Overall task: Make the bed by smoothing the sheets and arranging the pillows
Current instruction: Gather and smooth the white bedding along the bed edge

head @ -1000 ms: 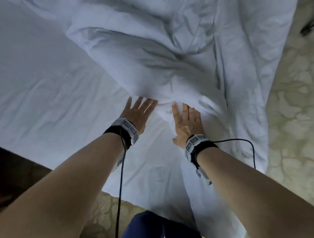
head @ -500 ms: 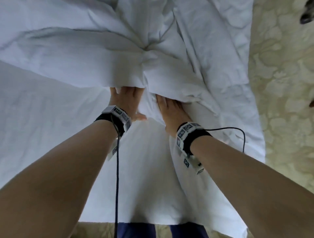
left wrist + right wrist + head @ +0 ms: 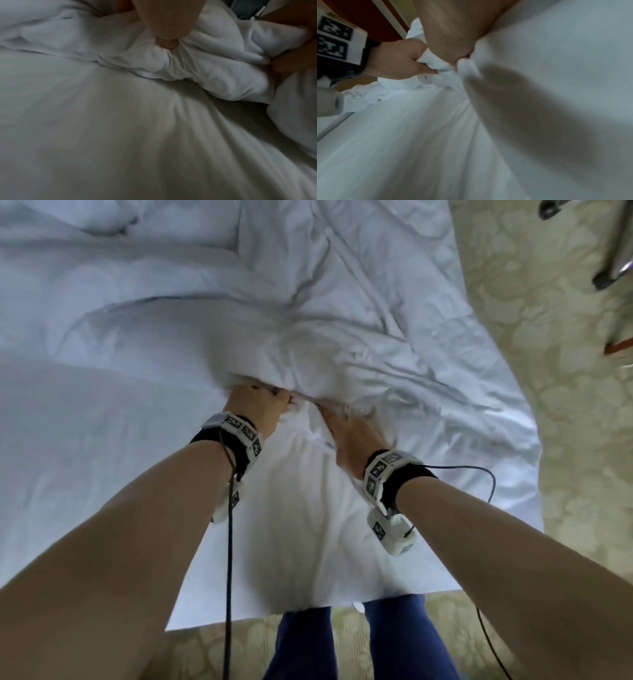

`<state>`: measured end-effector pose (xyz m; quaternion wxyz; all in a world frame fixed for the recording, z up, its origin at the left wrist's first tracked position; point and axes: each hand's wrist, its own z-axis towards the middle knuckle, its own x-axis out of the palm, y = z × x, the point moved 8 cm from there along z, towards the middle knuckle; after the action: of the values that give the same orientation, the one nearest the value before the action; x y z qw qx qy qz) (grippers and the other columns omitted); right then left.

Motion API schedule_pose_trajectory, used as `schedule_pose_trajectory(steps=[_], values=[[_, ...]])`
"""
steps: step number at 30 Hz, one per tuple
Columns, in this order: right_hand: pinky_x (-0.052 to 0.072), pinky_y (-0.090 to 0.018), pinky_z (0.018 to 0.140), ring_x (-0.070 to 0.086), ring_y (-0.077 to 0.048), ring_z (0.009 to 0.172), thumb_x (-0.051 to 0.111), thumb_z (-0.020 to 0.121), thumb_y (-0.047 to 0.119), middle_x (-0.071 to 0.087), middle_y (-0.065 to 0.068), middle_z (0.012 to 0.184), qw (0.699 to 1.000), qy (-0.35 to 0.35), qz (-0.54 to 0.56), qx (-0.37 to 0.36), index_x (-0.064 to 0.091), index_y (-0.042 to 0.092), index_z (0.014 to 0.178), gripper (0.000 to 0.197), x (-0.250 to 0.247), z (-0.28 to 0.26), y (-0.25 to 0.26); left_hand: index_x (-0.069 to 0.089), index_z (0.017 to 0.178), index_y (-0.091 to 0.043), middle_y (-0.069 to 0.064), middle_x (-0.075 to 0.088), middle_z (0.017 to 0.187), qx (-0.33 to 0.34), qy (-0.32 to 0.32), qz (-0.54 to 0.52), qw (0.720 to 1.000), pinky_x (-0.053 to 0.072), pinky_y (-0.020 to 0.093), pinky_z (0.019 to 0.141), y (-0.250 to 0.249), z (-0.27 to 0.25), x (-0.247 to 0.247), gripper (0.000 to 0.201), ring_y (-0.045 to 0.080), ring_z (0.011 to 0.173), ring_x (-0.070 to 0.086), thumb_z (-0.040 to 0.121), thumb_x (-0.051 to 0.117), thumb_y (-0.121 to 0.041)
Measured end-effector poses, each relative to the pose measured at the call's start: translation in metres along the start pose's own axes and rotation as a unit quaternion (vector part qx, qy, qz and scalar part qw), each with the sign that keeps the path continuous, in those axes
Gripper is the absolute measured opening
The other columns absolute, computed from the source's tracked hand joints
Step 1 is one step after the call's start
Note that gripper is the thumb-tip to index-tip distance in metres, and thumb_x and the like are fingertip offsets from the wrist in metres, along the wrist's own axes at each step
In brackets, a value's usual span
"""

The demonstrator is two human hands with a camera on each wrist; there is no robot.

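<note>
- Patterned beige carpet (image 3: 561, 344) right of the grip and below the bed's near edge; white fitted sheet (image 3: 102, 460) spread flat left of and beneath both hands.
- White duvet (image 3: 308, 313) bunched just beyond the grip, creased, trailing away to the right toward the carpet.
- Left hand (image 3: 255, 409) clenched on the duvet's near edge, fingers curled into the fabric; same clutch seen from the left wrist (image 3: 167, 40).
- Right hand (image 3: 352, 436) just beside it, grasping the same edge in a fold.
- Fingers lay flatter on the fabric half a second ago; now buried in it, the edge gathered tighter.
- Sheet's near hem (image 3: 308, 607) below the grip, blue trouser legs (image 3: 301, 645) under it; open sheet to the left.
</note>
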<state>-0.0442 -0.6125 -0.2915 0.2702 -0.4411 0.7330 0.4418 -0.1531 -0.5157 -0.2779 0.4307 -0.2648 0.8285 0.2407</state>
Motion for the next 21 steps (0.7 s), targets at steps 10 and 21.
schedule_pose_trajectory(steps=[10,21], values=[[0.039,-0.031,0.066,0.065,-0.035,0.092,0.056,0.084,0.013,0.067,-0.010,0.100,0.996,0.010,-0.072,-0.048,0.053,0.025,0.121,0.039,0.042,-0.117,0.078,0.040,0.141,-0.028,0.006,0.068,0.100,-0.047,0.007,-0.047,0.998,0.047,0.032,0.065,-0.016,-0.168,0.037,0.054,0.030,0.089,0.066,0.092,0.049,-0.008],[0.040,-0.026,0.061,0.060,-0.026,0.073,0.053,0.083,0.009,0.057,-0.003,0.076,0.988,0.086,-0.107,-0.067,0.055,0.019,0.109,0.028,0.119,-0.252,0.098,0.052,0.113,-0.015,0.000,0.053,0.075,-0.044,0.034,-0.067,0.996,0.040,0.029,0.059,-0.102,-0.332,0.100,0.024,0.025,0.068,0.058,0.093,0.042,-0.007]])
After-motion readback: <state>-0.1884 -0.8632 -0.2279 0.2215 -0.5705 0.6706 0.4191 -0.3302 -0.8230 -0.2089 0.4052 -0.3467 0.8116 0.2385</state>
